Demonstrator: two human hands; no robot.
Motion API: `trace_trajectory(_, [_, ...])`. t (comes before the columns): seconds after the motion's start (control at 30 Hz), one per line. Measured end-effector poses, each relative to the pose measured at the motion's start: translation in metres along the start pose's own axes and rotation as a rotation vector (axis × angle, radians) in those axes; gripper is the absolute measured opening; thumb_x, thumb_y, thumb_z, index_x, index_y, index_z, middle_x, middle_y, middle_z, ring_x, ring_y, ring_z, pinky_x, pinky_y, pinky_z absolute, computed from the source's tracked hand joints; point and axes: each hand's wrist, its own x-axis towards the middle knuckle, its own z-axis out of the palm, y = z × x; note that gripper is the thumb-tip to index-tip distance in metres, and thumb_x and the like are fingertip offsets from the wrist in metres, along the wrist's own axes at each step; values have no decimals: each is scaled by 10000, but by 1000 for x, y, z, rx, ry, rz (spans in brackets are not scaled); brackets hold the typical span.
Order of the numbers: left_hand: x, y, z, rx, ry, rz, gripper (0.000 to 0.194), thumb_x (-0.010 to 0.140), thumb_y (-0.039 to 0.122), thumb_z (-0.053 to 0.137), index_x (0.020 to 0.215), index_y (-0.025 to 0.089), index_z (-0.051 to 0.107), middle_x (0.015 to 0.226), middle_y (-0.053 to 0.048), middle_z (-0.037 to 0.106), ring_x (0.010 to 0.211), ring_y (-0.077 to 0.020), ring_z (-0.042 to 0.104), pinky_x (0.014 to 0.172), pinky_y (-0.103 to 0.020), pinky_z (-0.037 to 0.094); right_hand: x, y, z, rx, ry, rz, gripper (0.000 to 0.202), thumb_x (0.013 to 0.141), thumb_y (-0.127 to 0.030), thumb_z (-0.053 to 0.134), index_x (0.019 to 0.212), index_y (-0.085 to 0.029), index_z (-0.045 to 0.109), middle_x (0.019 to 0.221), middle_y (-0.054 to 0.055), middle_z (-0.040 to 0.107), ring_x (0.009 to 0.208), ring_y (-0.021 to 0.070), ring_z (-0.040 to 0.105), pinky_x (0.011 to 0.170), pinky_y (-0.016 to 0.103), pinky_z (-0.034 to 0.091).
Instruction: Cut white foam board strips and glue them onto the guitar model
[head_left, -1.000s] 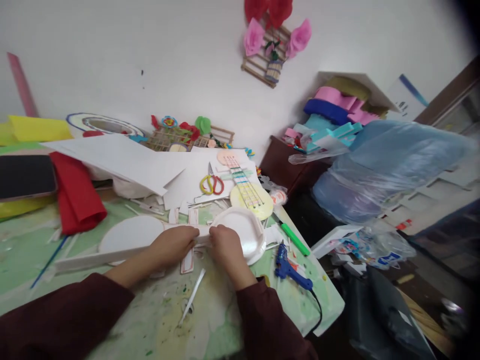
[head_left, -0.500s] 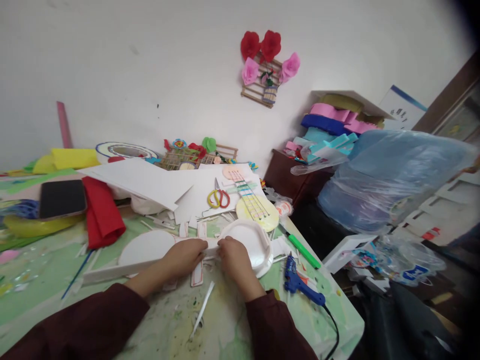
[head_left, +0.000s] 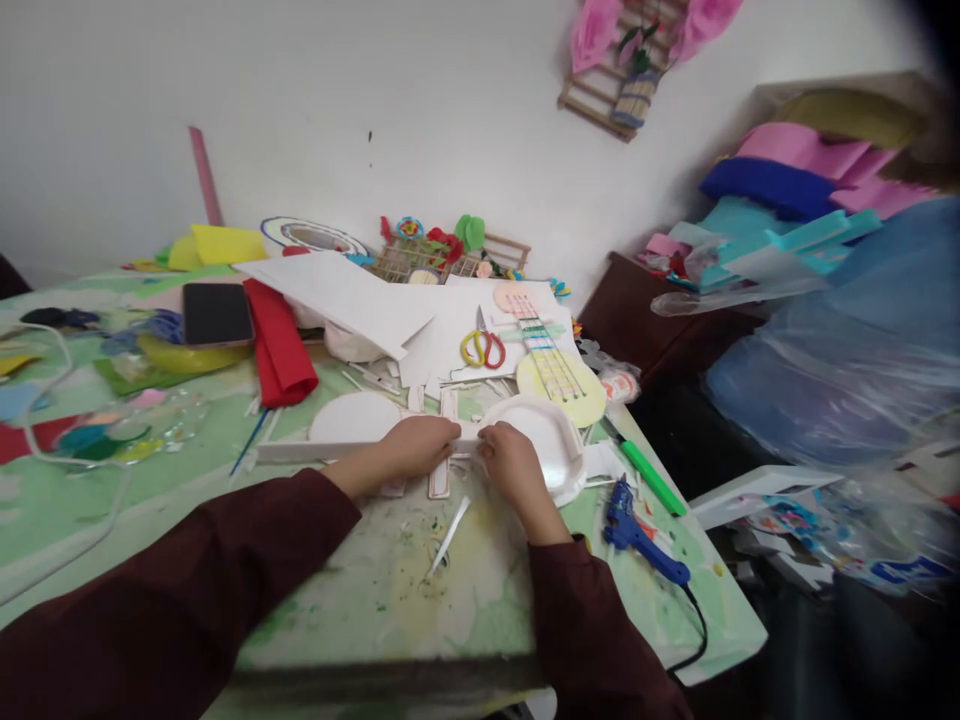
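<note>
A long white strip runs along the near edge of a flat white guitar-like shape. My left hand pinches the strip near the middle of the shape. Close beside it, my right hand grips the strip at the narrow part, next to a rounded white end with a raised rim. Small white pieces with reddish outlines lie under and behind the hands. A thin white scrap is on the table in front.
A blue glue gun and green cutter lie at the right. Behind are scissors, a coloured paper guitar, white sheets, red cloth and a black phone. The table's front edge shows.
The view has shifted, so the table items appear higher and further right. Both hands keep their hold on the white strip, with little visible change between them.
</note>
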Motion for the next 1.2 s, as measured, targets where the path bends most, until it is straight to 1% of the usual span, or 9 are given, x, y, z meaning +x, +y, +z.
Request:
trace_trajectory(0.1, [0,-1,3,-8,8,13,193,858,304,425,897,198,582,956,-94,663,883,-240,621,714,-326,452,0,-1,-1,-22,-22,14,205,842,-178,509,988,-208,649,971,52,639,904,173,575,739,240,362])
trace_trajectory(0.2, [1,-2,1,-28,-13,20,189,849,293,436,897,196,590,965,-88,660,887,-232,612,720,-313,448,1,-2,-1,-30,-36,23,222,845,-180,505,1011,-210,651,983,56,638,915,173,574,748,239,361])
trace_trajectory(0.3, [1,-9,-9,-88,-75,69,207,848,284,430,915,192,603,954,-78,653,844,-210,602,697,-288,440,2,-2,-1,-30,-38,33,227,844,-190,513,1021,-212,653,986,59,639,932,176,573,757,237,360])
trace_trajectory(0.43, [-6,-28,-29,-188,-171,175,222,849,285,440,933,184,619,917,-60,651,777,-179,584,660,-259,420,2,-1,1,-19,-21,37,215,840,-200,522,1005,-211,660,987,62,643,926,181,578,746,237,360])
trace_trajectory(0.57, [-15,-44,-39,-185,-189,145,203,786,195,488,922,176,636,894,-46,654,772,-163,574,673,-239,408,2,1,2,-9,4,23,205,845,-209,522,993,-215,664,994,61,645,917,186,583,735,244,362])
trace_trajectory(0.8, [-18,-55,-38,-202,-230,153,222,807,206,463,932,179,645,902,-40,659,776,-151,568,680,-222,404,2,1,3,-10,4,32,212,833,-203,534,999,-215,665,1003,60,648,922,186,583,736,242,365])
trace_trajectory(0.97, [-17,-72,-38,-218,-253,87,224,779,194,487,932,189,650,907,-25,668,779,-144,572,685,-215,403,2,3,5,-12,19,16,206,827,-201,531,975,-214,674,980,62,653,903,192,586,733,251,365])
trace_trajectory(1.07, [-19,-81,-38,-228,-242,81,203,772,225,512,906,181,658,881,-25,666,767,-144,572,673,-213,400,2,3,5,-9,23,19,211,833,-204,523,983,-212,672,987,64,652,914,191,583,739,250,366])
trace_trajectory(1.2, [-20,-85,-37,-225,-238,101,182,757,225,520,849,170,668,811,-23,660,706,-135,560,628,-212,386,2,2,4,-1,22,22,211,839,-216,515,979,-213,672,989,63,650,903,190,584,720,249,363])
